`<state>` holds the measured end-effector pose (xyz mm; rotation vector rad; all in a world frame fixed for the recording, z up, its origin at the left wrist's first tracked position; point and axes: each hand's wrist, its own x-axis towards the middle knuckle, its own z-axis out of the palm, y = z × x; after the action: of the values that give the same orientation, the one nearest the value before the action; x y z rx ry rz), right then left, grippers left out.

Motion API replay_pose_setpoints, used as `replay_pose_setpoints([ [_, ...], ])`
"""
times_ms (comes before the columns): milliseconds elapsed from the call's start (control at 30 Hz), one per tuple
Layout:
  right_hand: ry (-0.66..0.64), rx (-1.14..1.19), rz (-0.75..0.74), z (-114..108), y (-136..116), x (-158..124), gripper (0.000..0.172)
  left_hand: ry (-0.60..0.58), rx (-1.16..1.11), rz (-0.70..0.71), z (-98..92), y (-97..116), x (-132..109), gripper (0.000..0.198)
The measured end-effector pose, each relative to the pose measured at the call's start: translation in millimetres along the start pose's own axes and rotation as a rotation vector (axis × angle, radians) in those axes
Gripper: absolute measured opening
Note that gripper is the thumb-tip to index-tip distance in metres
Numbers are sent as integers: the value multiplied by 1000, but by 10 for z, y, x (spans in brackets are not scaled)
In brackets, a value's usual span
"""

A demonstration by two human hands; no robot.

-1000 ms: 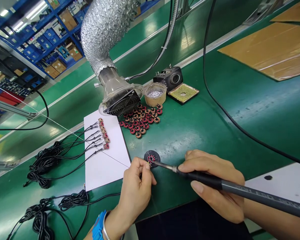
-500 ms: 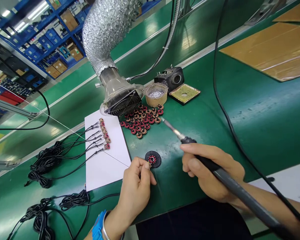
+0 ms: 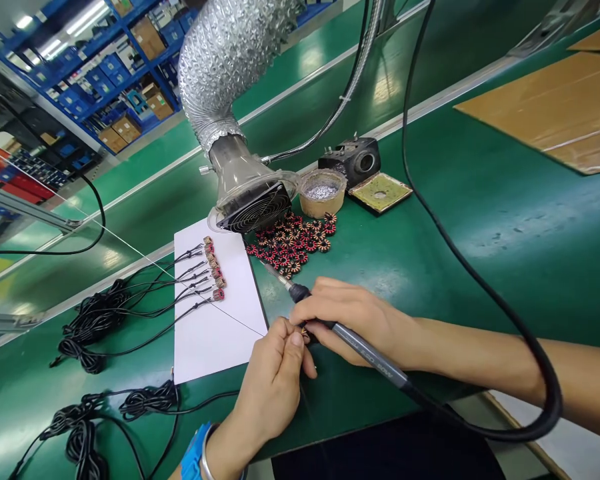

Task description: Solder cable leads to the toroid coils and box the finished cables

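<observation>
My right hand (image 3: pixel 355 320) is closed round the grey and black handle of a soldering iron (image 3: pixel 370 353); its metal tip points up and left toward the heap of coils. My left hand (image 3: pixel 275 373) is closed in a pinch. A thin solder wire (image 3: pixel 240 323) runs into it from the upper left. Between the fingertips of both hands shows a small ring coil (image 3: pixel 305 335); which hand grips it I cannot tell. The black round pad is mostly hidden under the hands. Beyond the iron's tip lies a heap of red and copper ring coils (image 3: pixel 295 243).
A fume extractor (image 3: pixel 255 207) hangs over the heap. Behind stand a round tub (image 3: pixel 325 200), an iron stand (image 3: pixel 360 160) and a yellow sponge (image 3: pixel 380 191). Cables with coils lie on white paper (image 3: pixel 220 347) at left. The iron's cord (image 3: pixel 460 260) loops at right; cardboard (image 3: pixel 545 107) lies beyond.
My right hand has moved left with the soldering iron, up to my left hand, and its fingers now reach the small coil. The cord swung along. My left hand stayed nearly in place.
</observation>
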<state>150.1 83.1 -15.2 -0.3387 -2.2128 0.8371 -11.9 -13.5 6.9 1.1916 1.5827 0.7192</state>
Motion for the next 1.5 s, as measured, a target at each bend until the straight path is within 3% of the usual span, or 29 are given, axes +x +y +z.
replay_pose_setpoints([
  [200,26,12,-74,15,-33,0,32,-57,98,64,-53,68,-14,32],
  [367,84,-11,-128,39,-59,16,30,-60,156,105,-60,118,-35,32],
  [600,158,-101,-6,101,-144,-66,22,20,285,105,-73,121,-13,22],
  [867,179,-35,46,125,-204,-96,20,-46,-153,-67,-28,16,24,29],
  [1100,182,-22,65,131,-202,-112,20,-73,-316,-109,31,47,26,33],
  [1333,84,-106,-122,135,-66,-198,23,-193,-316,-165,-59,93,90,36],
  [1500,196,-132,-54,3,-89,-175,24,-38,-330,-156,26,101,148,38],
])
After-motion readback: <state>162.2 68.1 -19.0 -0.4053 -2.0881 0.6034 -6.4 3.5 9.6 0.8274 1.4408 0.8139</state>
